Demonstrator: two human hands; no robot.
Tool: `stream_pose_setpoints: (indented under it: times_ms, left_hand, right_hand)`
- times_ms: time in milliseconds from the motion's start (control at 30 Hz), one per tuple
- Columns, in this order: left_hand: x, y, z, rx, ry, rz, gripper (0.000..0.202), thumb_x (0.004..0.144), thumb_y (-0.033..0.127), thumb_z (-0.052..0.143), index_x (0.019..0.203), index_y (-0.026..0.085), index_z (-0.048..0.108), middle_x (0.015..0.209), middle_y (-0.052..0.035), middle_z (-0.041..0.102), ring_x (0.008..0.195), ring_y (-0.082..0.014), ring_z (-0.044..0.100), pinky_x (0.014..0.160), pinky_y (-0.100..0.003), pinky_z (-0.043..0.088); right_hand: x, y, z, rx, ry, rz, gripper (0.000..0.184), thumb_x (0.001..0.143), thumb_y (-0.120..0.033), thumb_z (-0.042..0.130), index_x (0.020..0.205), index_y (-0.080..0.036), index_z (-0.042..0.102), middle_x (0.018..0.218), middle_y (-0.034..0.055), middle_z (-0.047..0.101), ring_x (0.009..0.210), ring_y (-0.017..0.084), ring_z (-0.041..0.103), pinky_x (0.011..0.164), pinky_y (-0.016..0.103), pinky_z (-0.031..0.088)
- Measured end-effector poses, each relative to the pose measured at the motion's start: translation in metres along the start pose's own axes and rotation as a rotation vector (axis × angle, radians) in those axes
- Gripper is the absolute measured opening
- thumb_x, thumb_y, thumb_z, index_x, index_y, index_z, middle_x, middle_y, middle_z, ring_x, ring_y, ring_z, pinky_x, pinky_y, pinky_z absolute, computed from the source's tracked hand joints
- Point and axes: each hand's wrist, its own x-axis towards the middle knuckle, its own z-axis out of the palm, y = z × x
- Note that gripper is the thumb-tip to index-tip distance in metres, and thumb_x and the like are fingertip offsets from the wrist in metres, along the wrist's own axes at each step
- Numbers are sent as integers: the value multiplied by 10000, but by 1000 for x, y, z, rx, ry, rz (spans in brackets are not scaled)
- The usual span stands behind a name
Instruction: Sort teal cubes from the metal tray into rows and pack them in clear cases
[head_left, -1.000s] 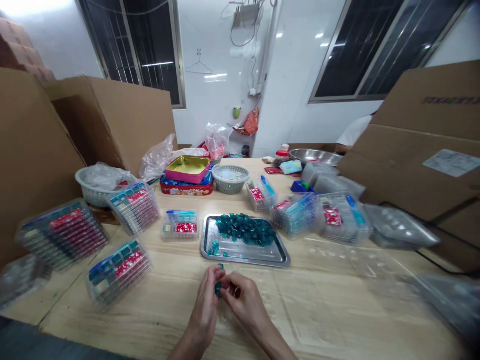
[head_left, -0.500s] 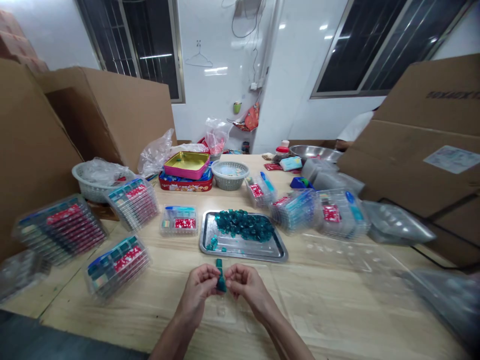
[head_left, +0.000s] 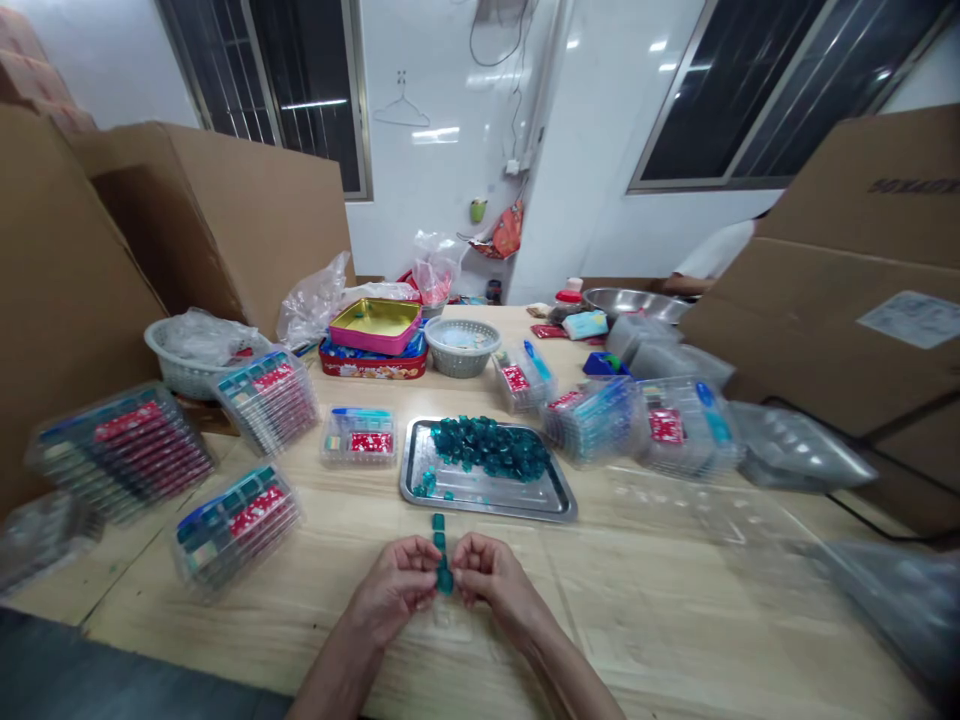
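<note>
My left hand and my right hand meet at the near edge of the wooden table, fingers curled. Between their fingertips they pinch a small teal cube. Two more teal cubes lie in a short row on the table just beyond it. Behind them stands a metal tray with a heap of teal cubes. A clear plastic blister sheet lies flat under and to the right of my hands.
Stacks of filled clear packs stand at the left, more packs at the right. A single pack, baskets, a tin and cardboard boxes ring the table. Another person's white sleeve shows behind the right boxes.
My hands have shifted slightly toward me and lower, still pinching a teal cube. Two cubes now lie in a row on the table beyond them.
</note>
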Motion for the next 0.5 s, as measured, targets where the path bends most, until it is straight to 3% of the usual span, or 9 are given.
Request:
stream_pose_setpoints:
  times_ms: [133, 267, 367, 500]
  left_hand:
    - [7, -9, -3, 345, 211, 92, 218, 521, 107, 551, 728, 141, 492, 525, 71, 452, 420, 18, 357, 453, -112, 247]
    - [17, -22, -5, 789, 413, 179, 161, 572, 83, 460, 690, 134, 558, 581, 40, 496, 550, 11, 431, 570, -102, 280]
    - [19, -26, -1, 929, 454, 177, 180, 607, 79, 415, 663, 140, 574, 598, 25, 518, 561, 9, 399, 593, -113, 234]
    - [16, -27, 3, 942, 433, 212, 166, 630, 102, 432, 622, 142, 593, 615, 2, 530, 580, -4, 374, 625, -126, 225]
  right_hand:
    - [6, 13, -3, -224, -6, -33, 148, 583, -197, 557, 676, -174, 443, 466, -63, 463, 389, 87, 414, 403, 197, 332]
    - [7, 16, -1, -755, 111, -209, 82, 615, -86, 449, 642, -158, 477, 567, -10, 516, 541, 116, 488, 515, 209, 331]
    - [2, 15, 4, -1005, 163, -235, 132, 677, -56, 427, 682, -149, 521, 637, 21, 571, 620, 137, 519, 585, 224, 335]
    - [-5, 18, 7, -1125, 175, -230, 185, 711, -45, 420, 750, -147, 569, 720, 51, 618, 707, 169, 554, 634, 238, 352]
